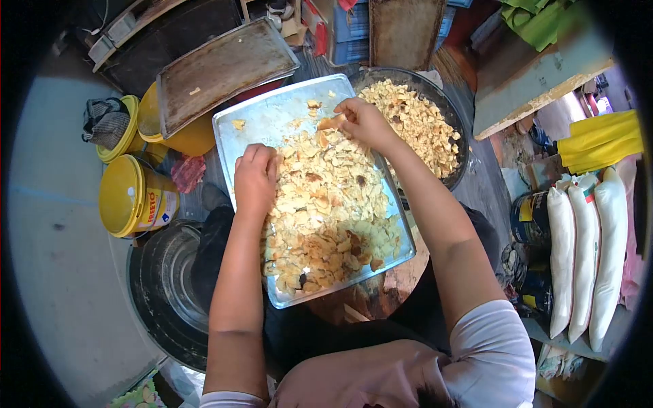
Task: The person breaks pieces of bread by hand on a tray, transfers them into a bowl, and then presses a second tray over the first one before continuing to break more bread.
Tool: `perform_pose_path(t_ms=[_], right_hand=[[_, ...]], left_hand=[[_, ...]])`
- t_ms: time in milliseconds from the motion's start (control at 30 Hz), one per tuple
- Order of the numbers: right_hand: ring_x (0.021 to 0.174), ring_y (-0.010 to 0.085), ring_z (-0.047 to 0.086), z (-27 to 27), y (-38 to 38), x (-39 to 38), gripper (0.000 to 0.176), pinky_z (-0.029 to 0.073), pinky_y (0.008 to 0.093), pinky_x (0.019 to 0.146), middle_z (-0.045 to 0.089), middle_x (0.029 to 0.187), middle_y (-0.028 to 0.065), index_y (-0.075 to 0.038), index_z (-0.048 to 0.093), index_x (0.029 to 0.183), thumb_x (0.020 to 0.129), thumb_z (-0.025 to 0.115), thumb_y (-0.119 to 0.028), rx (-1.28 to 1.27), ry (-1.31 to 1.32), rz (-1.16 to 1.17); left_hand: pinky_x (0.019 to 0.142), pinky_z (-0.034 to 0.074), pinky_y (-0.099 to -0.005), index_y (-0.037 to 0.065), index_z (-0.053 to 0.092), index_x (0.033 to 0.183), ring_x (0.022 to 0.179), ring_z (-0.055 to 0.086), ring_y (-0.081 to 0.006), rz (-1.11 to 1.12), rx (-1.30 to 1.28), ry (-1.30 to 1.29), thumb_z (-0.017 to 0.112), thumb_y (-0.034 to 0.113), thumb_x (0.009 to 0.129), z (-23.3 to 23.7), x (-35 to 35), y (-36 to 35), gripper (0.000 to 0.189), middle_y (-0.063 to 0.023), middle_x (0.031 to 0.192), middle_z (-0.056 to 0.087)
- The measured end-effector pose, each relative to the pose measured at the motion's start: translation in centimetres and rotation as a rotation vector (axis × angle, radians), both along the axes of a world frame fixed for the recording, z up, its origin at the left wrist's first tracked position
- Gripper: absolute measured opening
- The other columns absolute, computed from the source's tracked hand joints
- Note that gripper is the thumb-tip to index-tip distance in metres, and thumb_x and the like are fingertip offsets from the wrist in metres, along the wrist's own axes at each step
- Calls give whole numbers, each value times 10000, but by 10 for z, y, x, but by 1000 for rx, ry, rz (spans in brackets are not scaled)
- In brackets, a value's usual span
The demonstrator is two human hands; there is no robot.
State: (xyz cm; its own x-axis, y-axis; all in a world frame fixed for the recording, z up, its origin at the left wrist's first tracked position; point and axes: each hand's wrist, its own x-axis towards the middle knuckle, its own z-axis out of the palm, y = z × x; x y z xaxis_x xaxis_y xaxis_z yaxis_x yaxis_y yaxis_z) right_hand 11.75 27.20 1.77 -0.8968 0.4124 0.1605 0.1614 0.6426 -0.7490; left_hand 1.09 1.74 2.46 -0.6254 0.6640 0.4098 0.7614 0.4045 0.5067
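A metal tray point(228, 139) rests tilted over my lap, covered with broken pale-yellow and browned pieces point(320, 183). My right hand point(364, 122) is at the tray's upper right, its fingers closed on a browned piece point(331, 122). At the tray's left side, my left hand point(256, 173) has its fingers curled down against the pieces; whatever they hold is hidden. Just beyond the tray at the right stands a round black basin point(464, 146) filled with similar broken pieces point(415, 119).
Yellow buckets point(120, 197) and an empty baking tray point(224, 71) are at the left. A large black tub point(153, 289) sits lower left. Filled white bags point(611, 251) stand at the right, below a yellow cloth point(602, 143). A wooden board point(537, 85) juts in at the upper right.
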Motion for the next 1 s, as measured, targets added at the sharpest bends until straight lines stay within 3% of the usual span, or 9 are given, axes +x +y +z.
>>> perform_pose_path(t_ms=[167,333,367,400,467,500,567,667,1000], right_hand=[[802,272,603,0,3,-8,261,485,369,732,593,911,141,-54,662,1008,768,672,-154,67,-81,86],[989,320,573,-2,2,-36,314,464,372,852,593,1030,157,-56,659,1046,808,660,-262,177,193,66],[1165,338,502,-4,1,-41,461,393,405,986,557,1210,179,-75,603,1186,854,599,-395,176,178,121],[1165,338,502,-11,1,-45,461,393,405,986,557,1210,179,-75,603,1186,854,599,-395,174,180,121],[1303,339,387,-24,0,-49,598,271,460,1091,447,1376,187,-102,494,1328,885,510,-504,365,-24,224],[1369,332,292,-19,-9,-40,672,153,509,1132,352,1457,180,-123,415,1393,896,434,-575,410,-111,239],[1368,331,296,-21,-7,-32,654,163,506,1131,345,1460,183,-125,423,1388,900,442,-559,407,-125,270],[1356,332,319,-8,-12,-5,618,194,489,1127,350,1457,185,-120,446,1372,911,449,-531,354,-103,292],[1098,316,579,-9,-27,128,296,445,386,941,609,1185,166,-34,640,1111,869,626,-203,94,225,-206]], left_hand=[[879,371,-394,90,646,1052,1048,559,-265,-227,-133,97,612,36,784,-3,-3,-3,276,-79,1061,655],[937,325,-400,99,619,1145,1151,519,-253,-215,-156,41,576,97,851,5,1,-4,298,-87,1209,606],[963,306,-406,99,597,1197,1205,488,-258,-185,-183,13,556,129,881,9,2,-5,320,-92,1266,575],[963,306,-406,99,597,1197,1205,488,-258,-184,-185,14,556,129,881,11,1,-8,320,-92,1266,575],[1064,218,-471,134,464,1359,1362,323,-287,-214,-309,42,488,277,945,15,3,-17,440,-114,1439,406],[1064,218,-471,134,464,1359,1362,323,-287,-216,-308,45,488,277,945,14,8,-23,440,-114,1439,406],[1118,61,-544,172,295,1465,1441,104,-305,-139,-515,162,438,389,958,8,21,-34,570,-104,1538,221],[1111,-35,-580,195,195,1497,1446,7,-313,-95,-700,80,418,455,948,3,29,-36,647,-84,1571,86],[1112,-15,-585,184,234,1487,1441,65,-323,-202,-707,116,402,463,952,4,50,-43,626,-103,1564,111]])
